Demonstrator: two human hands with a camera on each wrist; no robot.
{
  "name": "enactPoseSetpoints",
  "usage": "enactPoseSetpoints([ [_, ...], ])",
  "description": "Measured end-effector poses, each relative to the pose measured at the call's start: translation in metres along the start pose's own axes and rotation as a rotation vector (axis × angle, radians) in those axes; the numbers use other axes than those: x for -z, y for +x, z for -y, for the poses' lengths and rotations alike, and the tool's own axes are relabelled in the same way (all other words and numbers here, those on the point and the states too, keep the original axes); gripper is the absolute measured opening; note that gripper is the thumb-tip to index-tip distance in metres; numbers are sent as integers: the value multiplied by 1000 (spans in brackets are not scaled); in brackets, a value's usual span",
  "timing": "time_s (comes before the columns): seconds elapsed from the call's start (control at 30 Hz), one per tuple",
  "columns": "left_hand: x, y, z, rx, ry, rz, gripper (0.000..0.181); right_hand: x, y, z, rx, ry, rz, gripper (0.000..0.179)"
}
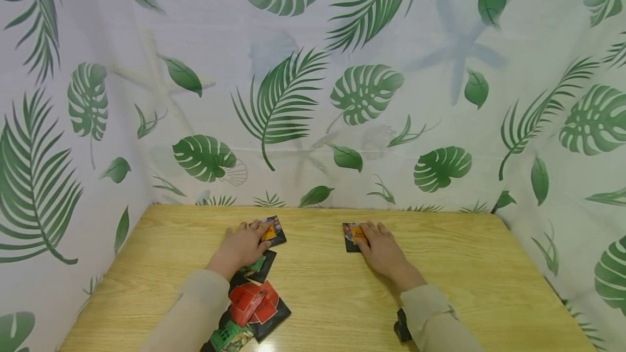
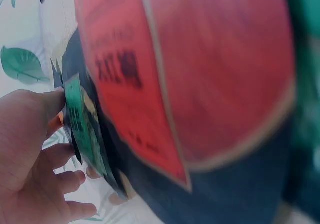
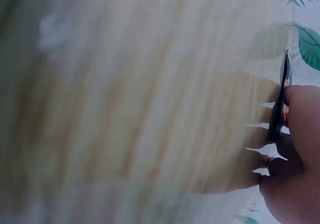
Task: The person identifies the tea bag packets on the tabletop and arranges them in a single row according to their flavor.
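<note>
Near the back edge of the wooden table, my left hand (image 1: 243,249) rests on a black packet with an orange label (image 1: 279,230), fingers over its left part. My right hand (image 1: 383,251) lies on a similar orange-labelled packet (image 1: 348,237), covering its right side, thumb along the lower edge. In the right wrist view that packet (image 3: 280,104) shows edge-on beside the thumb. Just below the left hand is a green-labelled packet (image 1: 264,266), also seen close to the thumb in the left wrist view. Red-labelled packets (image 1: 266,306) overlap nearer me.
Another green-labelled packet (image 1: 232,335) lies at the near end of the pile, partly under the left sleeve. A small black object (image 1: 402,326) is at the right sleeve. Leaf-print cloth (image 1: 303,124) encloses the table (image 1: 323,297) at the back and sides.
</note>
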State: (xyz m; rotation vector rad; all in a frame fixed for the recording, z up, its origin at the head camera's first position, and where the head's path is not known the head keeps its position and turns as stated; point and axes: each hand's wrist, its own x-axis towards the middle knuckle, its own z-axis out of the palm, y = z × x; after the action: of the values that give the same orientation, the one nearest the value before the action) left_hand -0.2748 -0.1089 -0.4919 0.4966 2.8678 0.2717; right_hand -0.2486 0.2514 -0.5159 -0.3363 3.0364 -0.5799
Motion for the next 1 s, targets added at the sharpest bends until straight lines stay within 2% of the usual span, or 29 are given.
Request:
enactPoseSetpoints([
  [0.5,-10,5,-22,-5,6,-2,60,0,0,-2,7,11,-2,57],
  [1.0,-15,9,-25,-3,-2,-22,61,-1,0,-2,8,17,-5,57],
])
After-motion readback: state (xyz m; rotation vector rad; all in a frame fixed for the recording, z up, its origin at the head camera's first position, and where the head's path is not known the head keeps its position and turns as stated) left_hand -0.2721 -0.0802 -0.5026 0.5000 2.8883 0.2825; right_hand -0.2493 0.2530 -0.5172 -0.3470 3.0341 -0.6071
